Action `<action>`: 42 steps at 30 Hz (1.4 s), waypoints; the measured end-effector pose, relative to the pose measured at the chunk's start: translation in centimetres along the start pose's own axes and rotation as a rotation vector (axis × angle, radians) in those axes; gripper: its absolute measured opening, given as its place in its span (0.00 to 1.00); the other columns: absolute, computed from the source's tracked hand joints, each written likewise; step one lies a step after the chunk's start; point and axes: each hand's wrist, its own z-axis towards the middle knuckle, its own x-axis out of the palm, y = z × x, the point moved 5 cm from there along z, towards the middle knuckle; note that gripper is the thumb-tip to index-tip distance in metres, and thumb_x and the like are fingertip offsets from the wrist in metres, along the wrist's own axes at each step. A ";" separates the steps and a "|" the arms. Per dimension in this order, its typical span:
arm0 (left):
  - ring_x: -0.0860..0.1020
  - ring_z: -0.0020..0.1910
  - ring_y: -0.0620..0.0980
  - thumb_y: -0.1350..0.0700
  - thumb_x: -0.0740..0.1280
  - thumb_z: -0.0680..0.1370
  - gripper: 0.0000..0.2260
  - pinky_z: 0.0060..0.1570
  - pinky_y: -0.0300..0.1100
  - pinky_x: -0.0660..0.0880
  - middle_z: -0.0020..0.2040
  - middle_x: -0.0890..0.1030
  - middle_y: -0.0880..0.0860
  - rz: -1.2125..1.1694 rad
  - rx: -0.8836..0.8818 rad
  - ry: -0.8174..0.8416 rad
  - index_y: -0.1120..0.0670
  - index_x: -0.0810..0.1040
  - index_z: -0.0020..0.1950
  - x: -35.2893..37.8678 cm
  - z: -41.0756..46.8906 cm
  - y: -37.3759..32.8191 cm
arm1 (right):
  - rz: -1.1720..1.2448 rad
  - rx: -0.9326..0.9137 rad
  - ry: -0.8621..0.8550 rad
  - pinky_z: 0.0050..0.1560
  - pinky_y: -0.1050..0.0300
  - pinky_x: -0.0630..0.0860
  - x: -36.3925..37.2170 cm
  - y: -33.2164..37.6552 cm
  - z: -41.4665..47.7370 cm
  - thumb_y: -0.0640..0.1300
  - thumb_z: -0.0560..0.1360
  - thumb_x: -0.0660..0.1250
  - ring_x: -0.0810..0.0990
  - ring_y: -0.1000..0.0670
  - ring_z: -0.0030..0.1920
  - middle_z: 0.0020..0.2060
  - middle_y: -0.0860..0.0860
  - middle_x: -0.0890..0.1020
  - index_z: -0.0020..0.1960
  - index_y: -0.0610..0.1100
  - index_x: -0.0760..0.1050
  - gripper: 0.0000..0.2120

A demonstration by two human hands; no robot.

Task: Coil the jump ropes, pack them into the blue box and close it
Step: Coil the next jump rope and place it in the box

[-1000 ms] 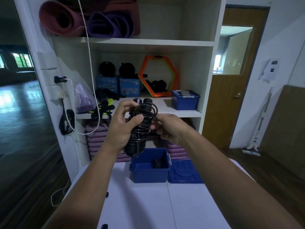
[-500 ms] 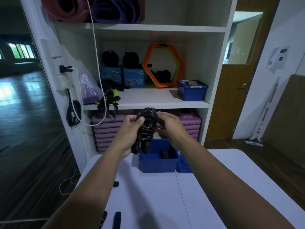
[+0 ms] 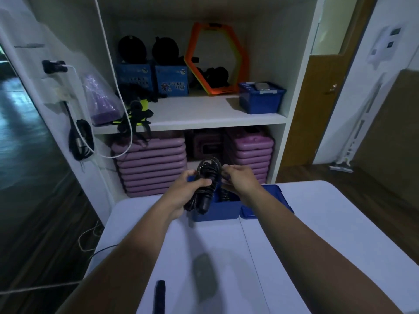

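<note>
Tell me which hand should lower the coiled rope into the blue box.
Left. The left hand grips the coiled rope around its middle, above the open blue box; the right hand only pinches its top loop.

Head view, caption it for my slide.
Coiled rope gripped by the left hand, pinched by the right hand, above the open blue box.

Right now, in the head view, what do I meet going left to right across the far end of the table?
left hand → coiled jump rope → right hand → blue lid. The blue box overlaps the rope and hands, so I leave it out.
</note>
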 end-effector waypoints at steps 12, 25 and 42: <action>0.84 0.49 0.59 0.55 0.78 0.72 0.13 0.52 0.57 0.81 0.48 0.85 0.58 0.084 -0.118 -0.229 0.54 0.78 0.52 3.4 15.4 5.0 | -0.532 -0.037 -0.092 0.36 0.57 0.71 -8.7 -5.8 14.3 0.42 0.77 0.65 0.74 0.51 0.34 0.29 0.53 0.77 0.33 0.46 0.76 0.13; 0.82 0.49 0.56 0.51 0.76 0.71 0.25 0.55 0.51 0.79 0.52 0.83 0.59 0.402 -0.406 -0.210 0.62 0.76 0.62 3.3 26.9 17.2 | -0.713 0.097 0.026 0.45 0.60 0.73 -12.1 -15.6 21.1 0.42 0.77 0.69 0.80 0.47 0.47 0.43 0.47 0.82 0.54 0.39 0.79 0.08; 0.77 0.62 0.60 0.49 0.65 0.81 0.20 0.63 0.48 0.72 0.63 0.79 0.63 0.890 -0.509 -0.082 0.62 0.76 0.66 3.1 28.6 20.8 | -0.665 0.018 -0.028 0.46 0.57 0.76 -12.4 -16.8 21.4 0.44 0.77 0.70 0.80 0.49 0.43 0.41 0.50 0.82 0.51 0.43 0.80 0.06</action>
